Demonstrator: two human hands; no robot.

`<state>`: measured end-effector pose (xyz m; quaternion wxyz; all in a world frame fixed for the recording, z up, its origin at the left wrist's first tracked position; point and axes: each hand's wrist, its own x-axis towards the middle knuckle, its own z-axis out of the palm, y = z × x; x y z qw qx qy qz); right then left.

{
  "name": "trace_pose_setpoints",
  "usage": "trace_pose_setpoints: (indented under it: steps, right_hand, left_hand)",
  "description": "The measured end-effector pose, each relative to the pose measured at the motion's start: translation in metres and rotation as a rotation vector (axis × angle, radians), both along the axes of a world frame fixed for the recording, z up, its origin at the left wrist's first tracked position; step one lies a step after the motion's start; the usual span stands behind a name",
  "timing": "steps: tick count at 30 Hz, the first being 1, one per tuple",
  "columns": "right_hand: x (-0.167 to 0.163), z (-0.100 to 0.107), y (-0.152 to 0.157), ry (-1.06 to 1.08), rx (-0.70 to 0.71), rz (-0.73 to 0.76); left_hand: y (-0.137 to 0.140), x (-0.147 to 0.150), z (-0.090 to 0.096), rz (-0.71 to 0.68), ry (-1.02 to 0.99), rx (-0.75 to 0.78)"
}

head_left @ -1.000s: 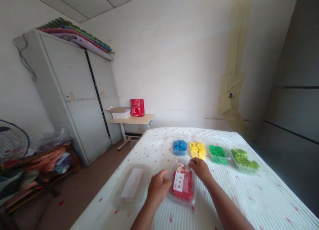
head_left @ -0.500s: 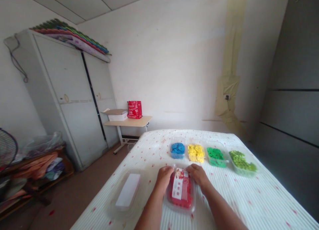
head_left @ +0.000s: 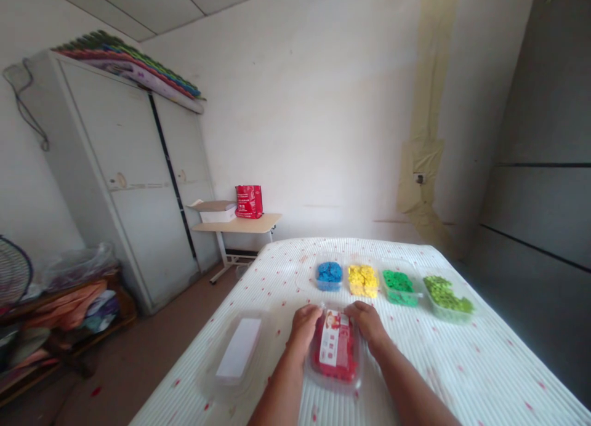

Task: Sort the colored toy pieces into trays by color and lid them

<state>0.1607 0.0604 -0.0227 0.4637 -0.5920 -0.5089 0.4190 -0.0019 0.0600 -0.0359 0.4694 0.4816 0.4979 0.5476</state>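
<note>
A clear plastic container (head_left: 344, 367) of red pieces stands at the near middle of the bed-like surface, with a white-and-red label on its closed-looking lid. My left hand (head_left: 305, 327) grips its far left corner, fingers bent over the rim. At the far right corner, my right hand (head_left: 368, 325) holds the rim in the same way. The fingertips are partly hidden. Left of my arms lies a clear plastic tray or lid (head_left: 207, 380) with a white rectangular piece (head_left: 239, 351) on it.
Beyond my hands stand clear containers of blue pieces (head_left: 329, 274), yellow pieces (head_left: 362, 279), green pieces (head_left: 399, 284) and light green pieces (head_left: 446, 295). They rest on a white ribbed cover (head_left: 489, 364). A small table (head_left: 244, 225) with a red bag (head_left: 249, 202) is behind, left.
Both hands keep their hold on the container's far corners and barely move. The whole view shifts very slightly; the other containers stay in place.
</note>
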Motion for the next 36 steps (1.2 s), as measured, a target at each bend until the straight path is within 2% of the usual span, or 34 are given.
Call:
trace_pose_setpoints:
  steps: [9,27,33,36]
  right_hand:
    - [-0.002,0.004,-0.002,0.087,-0.03,0.027]
    - [-0.003,0.005,0.0,0.112,-0.049,0.05]
    - [0.001,0.01,-0.011,0.131,-0.107,0.075]
    - [0.008,0.011,-0.02,0.099,-0.141,0.064]
  left_hand:
    - [0.001,0.001,0.0,0.017,0.02,-0.021]
    - [-0.003,0.003,0.004,0.052,0.06,0.026]
    - [-0.015,0.002,0.01,-0.022,0.033,0.01]
    - [-0.024,0.006,0.016,0.011,0.078,0.012]
